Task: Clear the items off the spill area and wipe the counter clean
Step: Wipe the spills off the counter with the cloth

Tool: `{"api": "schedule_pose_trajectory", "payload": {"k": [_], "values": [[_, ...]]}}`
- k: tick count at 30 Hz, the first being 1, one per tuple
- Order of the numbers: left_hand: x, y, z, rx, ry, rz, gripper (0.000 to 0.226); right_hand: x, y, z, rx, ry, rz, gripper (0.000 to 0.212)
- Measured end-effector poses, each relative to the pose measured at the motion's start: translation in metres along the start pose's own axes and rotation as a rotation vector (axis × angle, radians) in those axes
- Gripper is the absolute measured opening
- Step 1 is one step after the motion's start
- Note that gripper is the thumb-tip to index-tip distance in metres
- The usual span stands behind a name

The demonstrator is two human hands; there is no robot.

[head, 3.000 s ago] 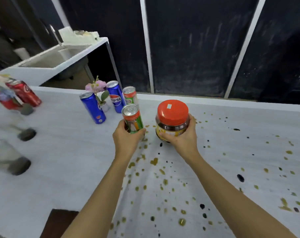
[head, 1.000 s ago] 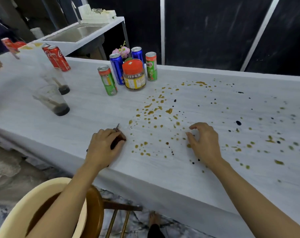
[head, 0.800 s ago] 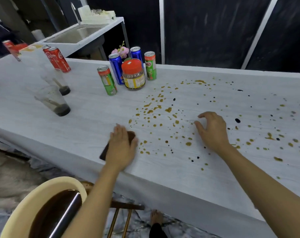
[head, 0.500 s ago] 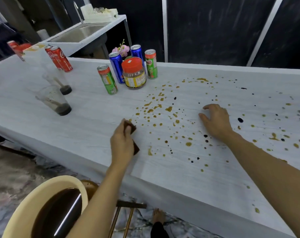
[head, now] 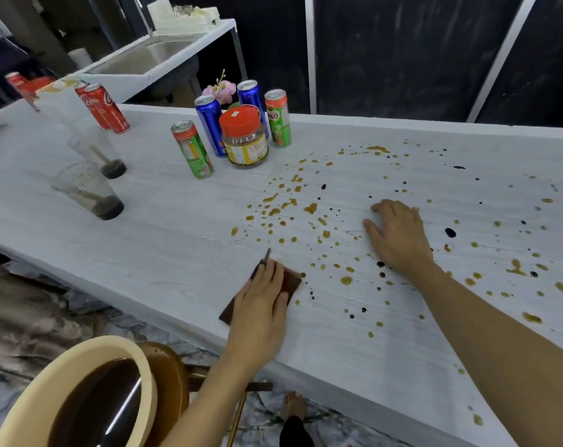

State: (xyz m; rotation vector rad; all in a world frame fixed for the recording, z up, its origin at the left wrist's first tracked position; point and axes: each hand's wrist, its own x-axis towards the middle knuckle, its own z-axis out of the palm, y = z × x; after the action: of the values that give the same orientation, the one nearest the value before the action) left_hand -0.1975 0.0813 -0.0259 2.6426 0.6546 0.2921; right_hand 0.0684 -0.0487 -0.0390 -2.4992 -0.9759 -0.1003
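Observation:
My left hand [head: 260, 298] presses flat on a dark brown cloth [head: 291, 282] near the front edge of the white counter [head: 164, 240]. Brown and black spill drops [head: 286, 201] speckle the counter from its middle to the right. My right hand [head: 397, 235] rests palm down among the drops, fingers spread, holding nothing. At the back left of the spill stand an orange-lidded jar [head: 244, 135], a green can [head: 193, 150], two blue cans [head: 209, 124] and a Milo can [head: 278, 117].
Two clear plastic cups [head: 90, 191] with dark dregs stand at the left, red cola cans [head: 102, 106] behind them. A beige basin [head: 77, 395] of dark water sits on a stool below the front edge. A sink [head: 151, 56] lies beyond the counter.
The jar and green can were set down beside the other cans. My left hand took the cloth and has slid it back toward the front edge; my right hand settled on the counter.

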Motion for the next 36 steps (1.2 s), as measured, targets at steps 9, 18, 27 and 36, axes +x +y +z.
{"api": "schedule_pose_trajectory", "payload": {"k": [9, 18, 27, 36], "values": [[0.052, -0.010, 0.009, 0.184, 0.185, -0.285, 0.052, 0.002, 0.000, 0.002, -0.034, -0.039, 0.016, 0.044], [0.030, -0.044, -0.035, -0.299, 0.412, -0.245, 0.032, 0.003, 0.002, 0.002, -0.038, -0.043, 0.018, 0.049], [0.110, -0.013, 0.013, 0.152, 0.180, -0.236, 0.048, 0.003, -0.003, -0.001, -0.112, -0.190, 0.050, 0.058], [0.091, -0.044, -0.031, -0.450, 0.286, -0.155, 0.031, 0.002, -0.003, -0.002, -0.132, -0.206, 0.051, 0.059]]}}
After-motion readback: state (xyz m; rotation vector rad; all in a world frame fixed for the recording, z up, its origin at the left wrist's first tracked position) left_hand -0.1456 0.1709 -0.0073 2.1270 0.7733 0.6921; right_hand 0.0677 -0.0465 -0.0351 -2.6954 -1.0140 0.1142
